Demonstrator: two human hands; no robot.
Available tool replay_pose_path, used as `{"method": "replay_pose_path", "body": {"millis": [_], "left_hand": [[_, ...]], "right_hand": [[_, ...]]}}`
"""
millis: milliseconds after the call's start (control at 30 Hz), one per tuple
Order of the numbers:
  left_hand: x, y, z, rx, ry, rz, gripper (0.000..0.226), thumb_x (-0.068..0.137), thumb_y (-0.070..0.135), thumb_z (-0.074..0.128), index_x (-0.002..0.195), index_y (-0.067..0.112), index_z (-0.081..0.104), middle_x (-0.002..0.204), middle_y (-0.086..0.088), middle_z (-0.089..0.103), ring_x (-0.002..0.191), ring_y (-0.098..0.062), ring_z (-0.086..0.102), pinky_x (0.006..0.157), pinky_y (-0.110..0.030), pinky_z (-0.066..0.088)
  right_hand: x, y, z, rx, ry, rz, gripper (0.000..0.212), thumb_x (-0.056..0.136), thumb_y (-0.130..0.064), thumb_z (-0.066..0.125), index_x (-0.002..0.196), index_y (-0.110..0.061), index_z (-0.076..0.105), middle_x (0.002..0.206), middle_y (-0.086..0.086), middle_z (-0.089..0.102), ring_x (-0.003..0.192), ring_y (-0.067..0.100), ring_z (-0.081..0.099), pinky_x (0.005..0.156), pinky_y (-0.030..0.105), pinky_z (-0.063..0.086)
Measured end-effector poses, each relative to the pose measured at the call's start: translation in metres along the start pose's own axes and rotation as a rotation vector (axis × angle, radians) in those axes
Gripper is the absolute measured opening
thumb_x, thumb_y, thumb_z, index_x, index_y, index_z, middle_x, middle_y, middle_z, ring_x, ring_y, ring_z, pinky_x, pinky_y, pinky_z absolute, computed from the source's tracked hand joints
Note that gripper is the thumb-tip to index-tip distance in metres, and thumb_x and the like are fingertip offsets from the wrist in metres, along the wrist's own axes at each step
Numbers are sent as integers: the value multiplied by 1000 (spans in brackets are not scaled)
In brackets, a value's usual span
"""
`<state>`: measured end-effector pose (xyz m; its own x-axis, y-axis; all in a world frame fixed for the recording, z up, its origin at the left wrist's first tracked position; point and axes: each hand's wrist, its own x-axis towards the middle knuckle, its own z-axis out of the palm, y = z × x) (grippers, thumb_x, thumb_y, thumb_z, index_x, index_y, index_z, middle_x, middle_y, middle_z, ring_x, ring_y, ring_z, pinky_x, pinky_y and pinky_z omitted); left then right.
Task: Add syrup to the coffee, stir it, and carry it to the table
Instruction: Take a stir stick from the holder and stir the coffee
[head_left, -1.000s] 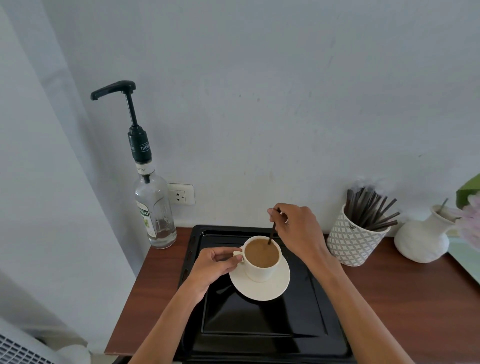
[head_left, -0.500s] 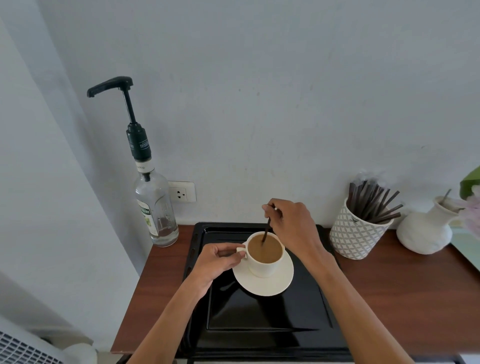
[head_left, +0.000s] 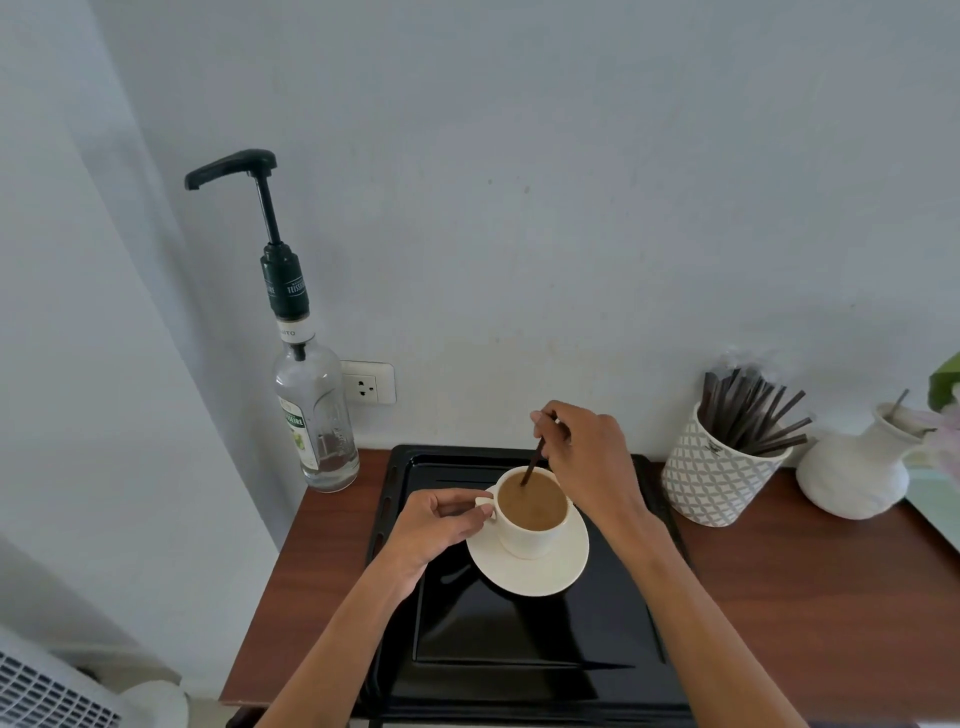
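A white coffee cup (head_left: 524, 535) full of light brown coffee stands on a white saucer (head_left: 550, 571) on a black tray (head_left: 519, 670). My left hand (head_left: 436, 525) pinches the cup's handle at its left side. My right hand (head_left: 587, 457) hovers just behind the cup and holds a thin dark stir stick (head_left: 533, 462) whose lower end dips into the coffee. The clear syrup bottle (head_left: 317, 421) with a black pump stands at the back left corner of the counter, apart from both hands.
A patterned white holder (head_left: 711, 483) full of dark stir sticks stands right of the tray. A white vase (head_left: 857, 467) with flowers sits at the far right. The wooden counter (head_left: 810, 587) meets the wall behind; a wall socket (head_left: 369, 384) is behind the bottle.
The stick's tip has shifted from the cup's right side toward its back left as my right hand circles. My left hand keeps its hold on the handle. The camera has tilted slightly.
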<state>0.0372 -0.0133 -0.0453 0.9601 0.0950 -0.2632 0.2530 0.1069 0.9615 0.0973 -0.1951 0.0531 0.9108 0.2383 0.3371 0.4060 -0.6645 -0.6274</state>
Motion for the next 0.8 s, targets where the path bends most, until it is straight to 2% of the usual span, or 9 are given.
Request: {"method": "replay_pose_path", "body": {"millis": [67,133,233,333,400,500,600,700,800], "left_hand": [[0,0,-1,7,-3,0,18,85,13,83,103,16,84,102,-8,83,108,-23,76,104,-41,56],[1,0,-1,11,-5,4,18,84,14,83,102,17,84,102,-9,83,108,-24,76,104,-41,56],[2,0,-2,39,-13,19,18,85,15,83,102,18,84,103,-8,83,108,-24,75,103,-40,57],[3,0,-3,62,-19,29,18,85,17,83,103,20,84,102,-6,83,107,-23,76,102,-40,58],[4,0,-3,76,-22,34,18,85,18,83,103,20,84,103,-5,83,106,-21,76,103,-41,57],[4,0,-4,81,-18,32,17,85,19,83,102,22,84,102,-4,83,105,-20,76,103,-42,57],[3,-1,-4,86,-19,31,17,85,20,83,101,23,84,102,-2,83,104,-18,77,104,-41,56],[3,-1,-3,84,-16,30,17,85,21,83,102,23,84,102,-2,83,105,-18,76,105,-41,56],[2,-2,-3,91,-11,29,18,85,22,83,102,24,84,103,-1,83,106,-17,76,105,-42,55]], "right_hand": [[2,4,-5,-84,24,-14,30,105,-32,54,84,-15,66,69,-2,70,60,19,66,59,36,55],[0,11,-11,-153,45,-36,31,105,-30,53,81,-14,63,61,3,66,54,24,61,55,38,51],[-8,17,-13,-138,27,-39,34,104,-28,54,72,-17,55,51,5,57,48,27,55,51,41,47],[-14,14,-8,-13,-23,-2,35,104,-31,54,73,-17,60,55,2,62,52,23,60,58,45,53],[-13,9,-2,63,-28,6,32,104,-30,56,75,-18,63,58,-4,65,56,16,66,63,41,57],[-5,3,4,64,-24,-2,28,105,-29,54,85,-13,66,68,-9,67,64,15,69,67,41,60],[1,9,-3,-50,11,-11,29,106,-29,51,88,-11,63,70,0,68,62,24,67,63,46,58],[-3,19,-13,-136,52,-3,32,106,-29,51,80,-11,59,59,7,63,53,30,60,54,47,53],[-11,24,-16,-96,17,22,35,106,-28,51,75,-12,54,53,10,58,50,34,57,52,49,51]]}}
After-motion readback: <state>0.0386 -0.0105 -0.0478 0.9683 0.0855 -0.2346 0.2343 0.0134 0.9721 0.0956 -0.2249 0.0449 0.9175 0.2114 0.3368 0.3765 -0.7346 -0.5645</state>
